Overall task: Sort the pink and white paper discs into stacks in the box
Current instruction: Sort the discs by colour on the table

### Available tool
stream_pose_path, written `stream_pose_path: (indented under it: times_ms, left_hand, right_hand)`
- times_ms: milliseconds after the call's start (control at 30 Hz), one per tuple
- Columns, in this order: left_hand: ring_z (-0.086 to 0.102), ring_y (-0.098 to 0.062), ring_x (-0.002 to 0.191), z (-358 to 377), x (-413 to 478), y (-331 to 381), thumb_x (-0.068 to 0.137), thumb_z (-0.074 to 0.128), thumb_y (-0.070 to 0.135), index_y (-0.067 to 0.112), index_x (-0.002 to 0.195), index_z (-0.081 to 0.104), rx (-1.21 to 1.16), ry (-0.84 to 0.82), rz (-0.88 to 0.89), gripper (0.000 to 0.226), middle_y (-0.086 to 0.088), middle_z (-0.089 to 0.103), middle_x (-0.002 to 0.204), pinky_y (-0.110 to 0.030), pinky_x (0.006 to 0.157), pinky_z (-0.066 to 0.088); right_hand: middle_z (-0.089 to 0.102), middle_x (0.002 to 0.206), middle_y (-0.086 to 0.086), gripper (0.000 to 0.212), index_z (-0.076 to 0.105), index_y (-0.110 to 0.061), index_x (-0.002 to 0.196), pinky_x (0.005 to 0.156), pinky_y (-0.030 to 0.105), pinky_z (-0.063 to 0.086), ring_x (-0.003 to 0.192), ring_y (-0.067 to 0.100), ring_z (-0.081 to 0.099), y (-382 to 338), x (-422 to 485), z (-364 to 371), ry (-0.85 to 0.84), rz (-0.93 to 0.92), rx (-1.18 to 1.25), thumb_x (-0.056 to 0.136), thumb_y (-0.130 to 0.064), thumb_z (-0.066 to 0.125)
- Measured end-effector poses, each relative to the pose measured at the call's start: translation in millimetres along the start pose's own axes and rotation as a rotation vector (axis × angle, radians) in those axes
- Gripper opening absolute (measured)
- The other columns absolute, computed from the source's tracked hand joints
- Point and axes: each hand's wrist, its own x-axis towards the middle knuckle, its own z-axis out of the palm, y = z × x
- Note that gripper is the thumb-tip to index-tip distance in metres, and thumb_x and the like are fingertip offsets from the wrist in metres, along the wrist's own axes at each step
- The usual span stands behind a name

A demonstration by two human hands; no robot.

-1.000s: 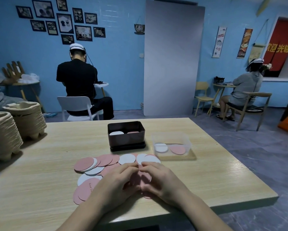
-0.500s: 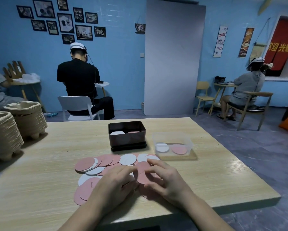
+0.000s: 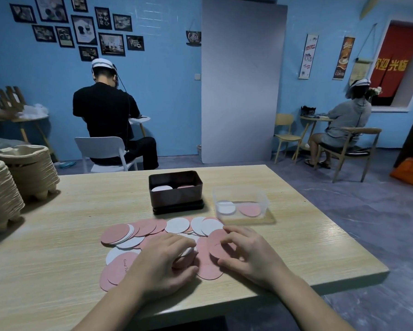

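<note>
One pink disc (image 3: 218, 244) held, dark box (image 3: 175, 194) ahead
The right hand (image 3: 251, 256) pinched it, box at eleven o'clock; the left hand (image 3: 162, 263) gripped several discs (image 3: 185, 258).

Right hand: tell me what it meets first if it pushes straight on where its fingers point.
The right hand, pinching a pink disc, points forward-left. It would probably first meet the loose discs of the pile; the dark box lies beyond.

One wide camera, head-worn at the near edge of the table (image 3: 308, 254); it looks forward and down, close over that edge. The blue wall (image 3: 172, 96) lies well beyond.
</note>
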Motion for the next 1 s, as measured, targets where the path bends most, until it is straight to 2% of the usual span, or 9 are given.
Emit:
stream_pose_path:
  times_ms: [133,267,567,733,867,1000]
  left_hand:
    - [0.051,-0.001,0.111,0,7,4,0.076,0.066,0.064,0.036,0.111,0.060,0.040,-0.086,0.024,0.046,0.024,0.062,0.109,-0.030,0.101,0.039]
    - [0.045,0.002,0.113,1,12,11,0.075,0.062,0.069,0.036,0.114,0.059,0.070,-0.127,0.042,0.052,0.023,0.062,0.108,-0.024,0.105,0.029]
    - [0.047,-0.002,0.113,3,15,13,0.078,0.058,0.069,0.036,0.117,0.057,0.084,-0.154,0.020,0.051,0.020,0.062,0.111,-0.019,0.103,0.026]
    - [0.043,-0.004,0.117,4,22,18,0.074,0.055,0.074,0.037,0.129,0.050,0.082,-0.234,0.000,0.066,0.018,0.059,0.118,-0.024,0.106,0.027]
    - [0.047,-0.007,0.106,8,23,16,0.074,0.060,0.073,0.037,0.121,0.053,0.088,-0.199,0.025,0.060,0.018,0.059,0.104,-0.021,0.097,0.029]
    - [0.056,-0.010,0.089,13,17,0,0.072,0.067,0.071,0.031,0.110,0.063,0.170,-0.020,0.120,0.055,0.018,0.065,0.093,-0.021,0.084,0.038]
  right_hand:
    - [0.056,0.136,-0.013,0.041,0.066,-0.030,0.107,0.101,0.030,0.045,0.124,0.008,0.049,4,-9,-3,0.060,0.034,0.004,0.078,-0.058,0.070]
    - [0.054,0.137,-0.015,0.041,0.065,-0.031,0.105,0.100,0.028,0.044,0.123,0.008,0.048,3,-10,-1,0.034,0.029,-0.018,0.078,-0.061,0.066]
    - [0.053,0.136,-0.018,0.038,0.063,-0.033,0.105,0.097,0.023,0.043,0.121,0.006,0.048,0,-11,-3,0.031,0.080,-0.012,0.077,-0.059,0.068]
    - [0.054,0.136,-0.018,0.036,0.063,-0.034,0.105,0.098,0.021,0.041,0.122,0.006,0.047,0,-10,-3,0.040,0.097,-0.018,0.078,-0.057,0.069]
    - [0.053,0.136,-0.018,0.036,0.063,-0.035,0.104,0.099,0.019,0.039,0.123,0.005,0.046,1,-11,-3,0.044,0.116,-0.019,0.078,-0.059,0.067]
    - [0.052,0.135,-0.018,0.036,0.063,-0.036,0.107,0.100,0.019,0.036,0.123,0.004,0.045,-1,-10,-5,0.078,0.129,-0.042,0.080,-0.059,0.066]
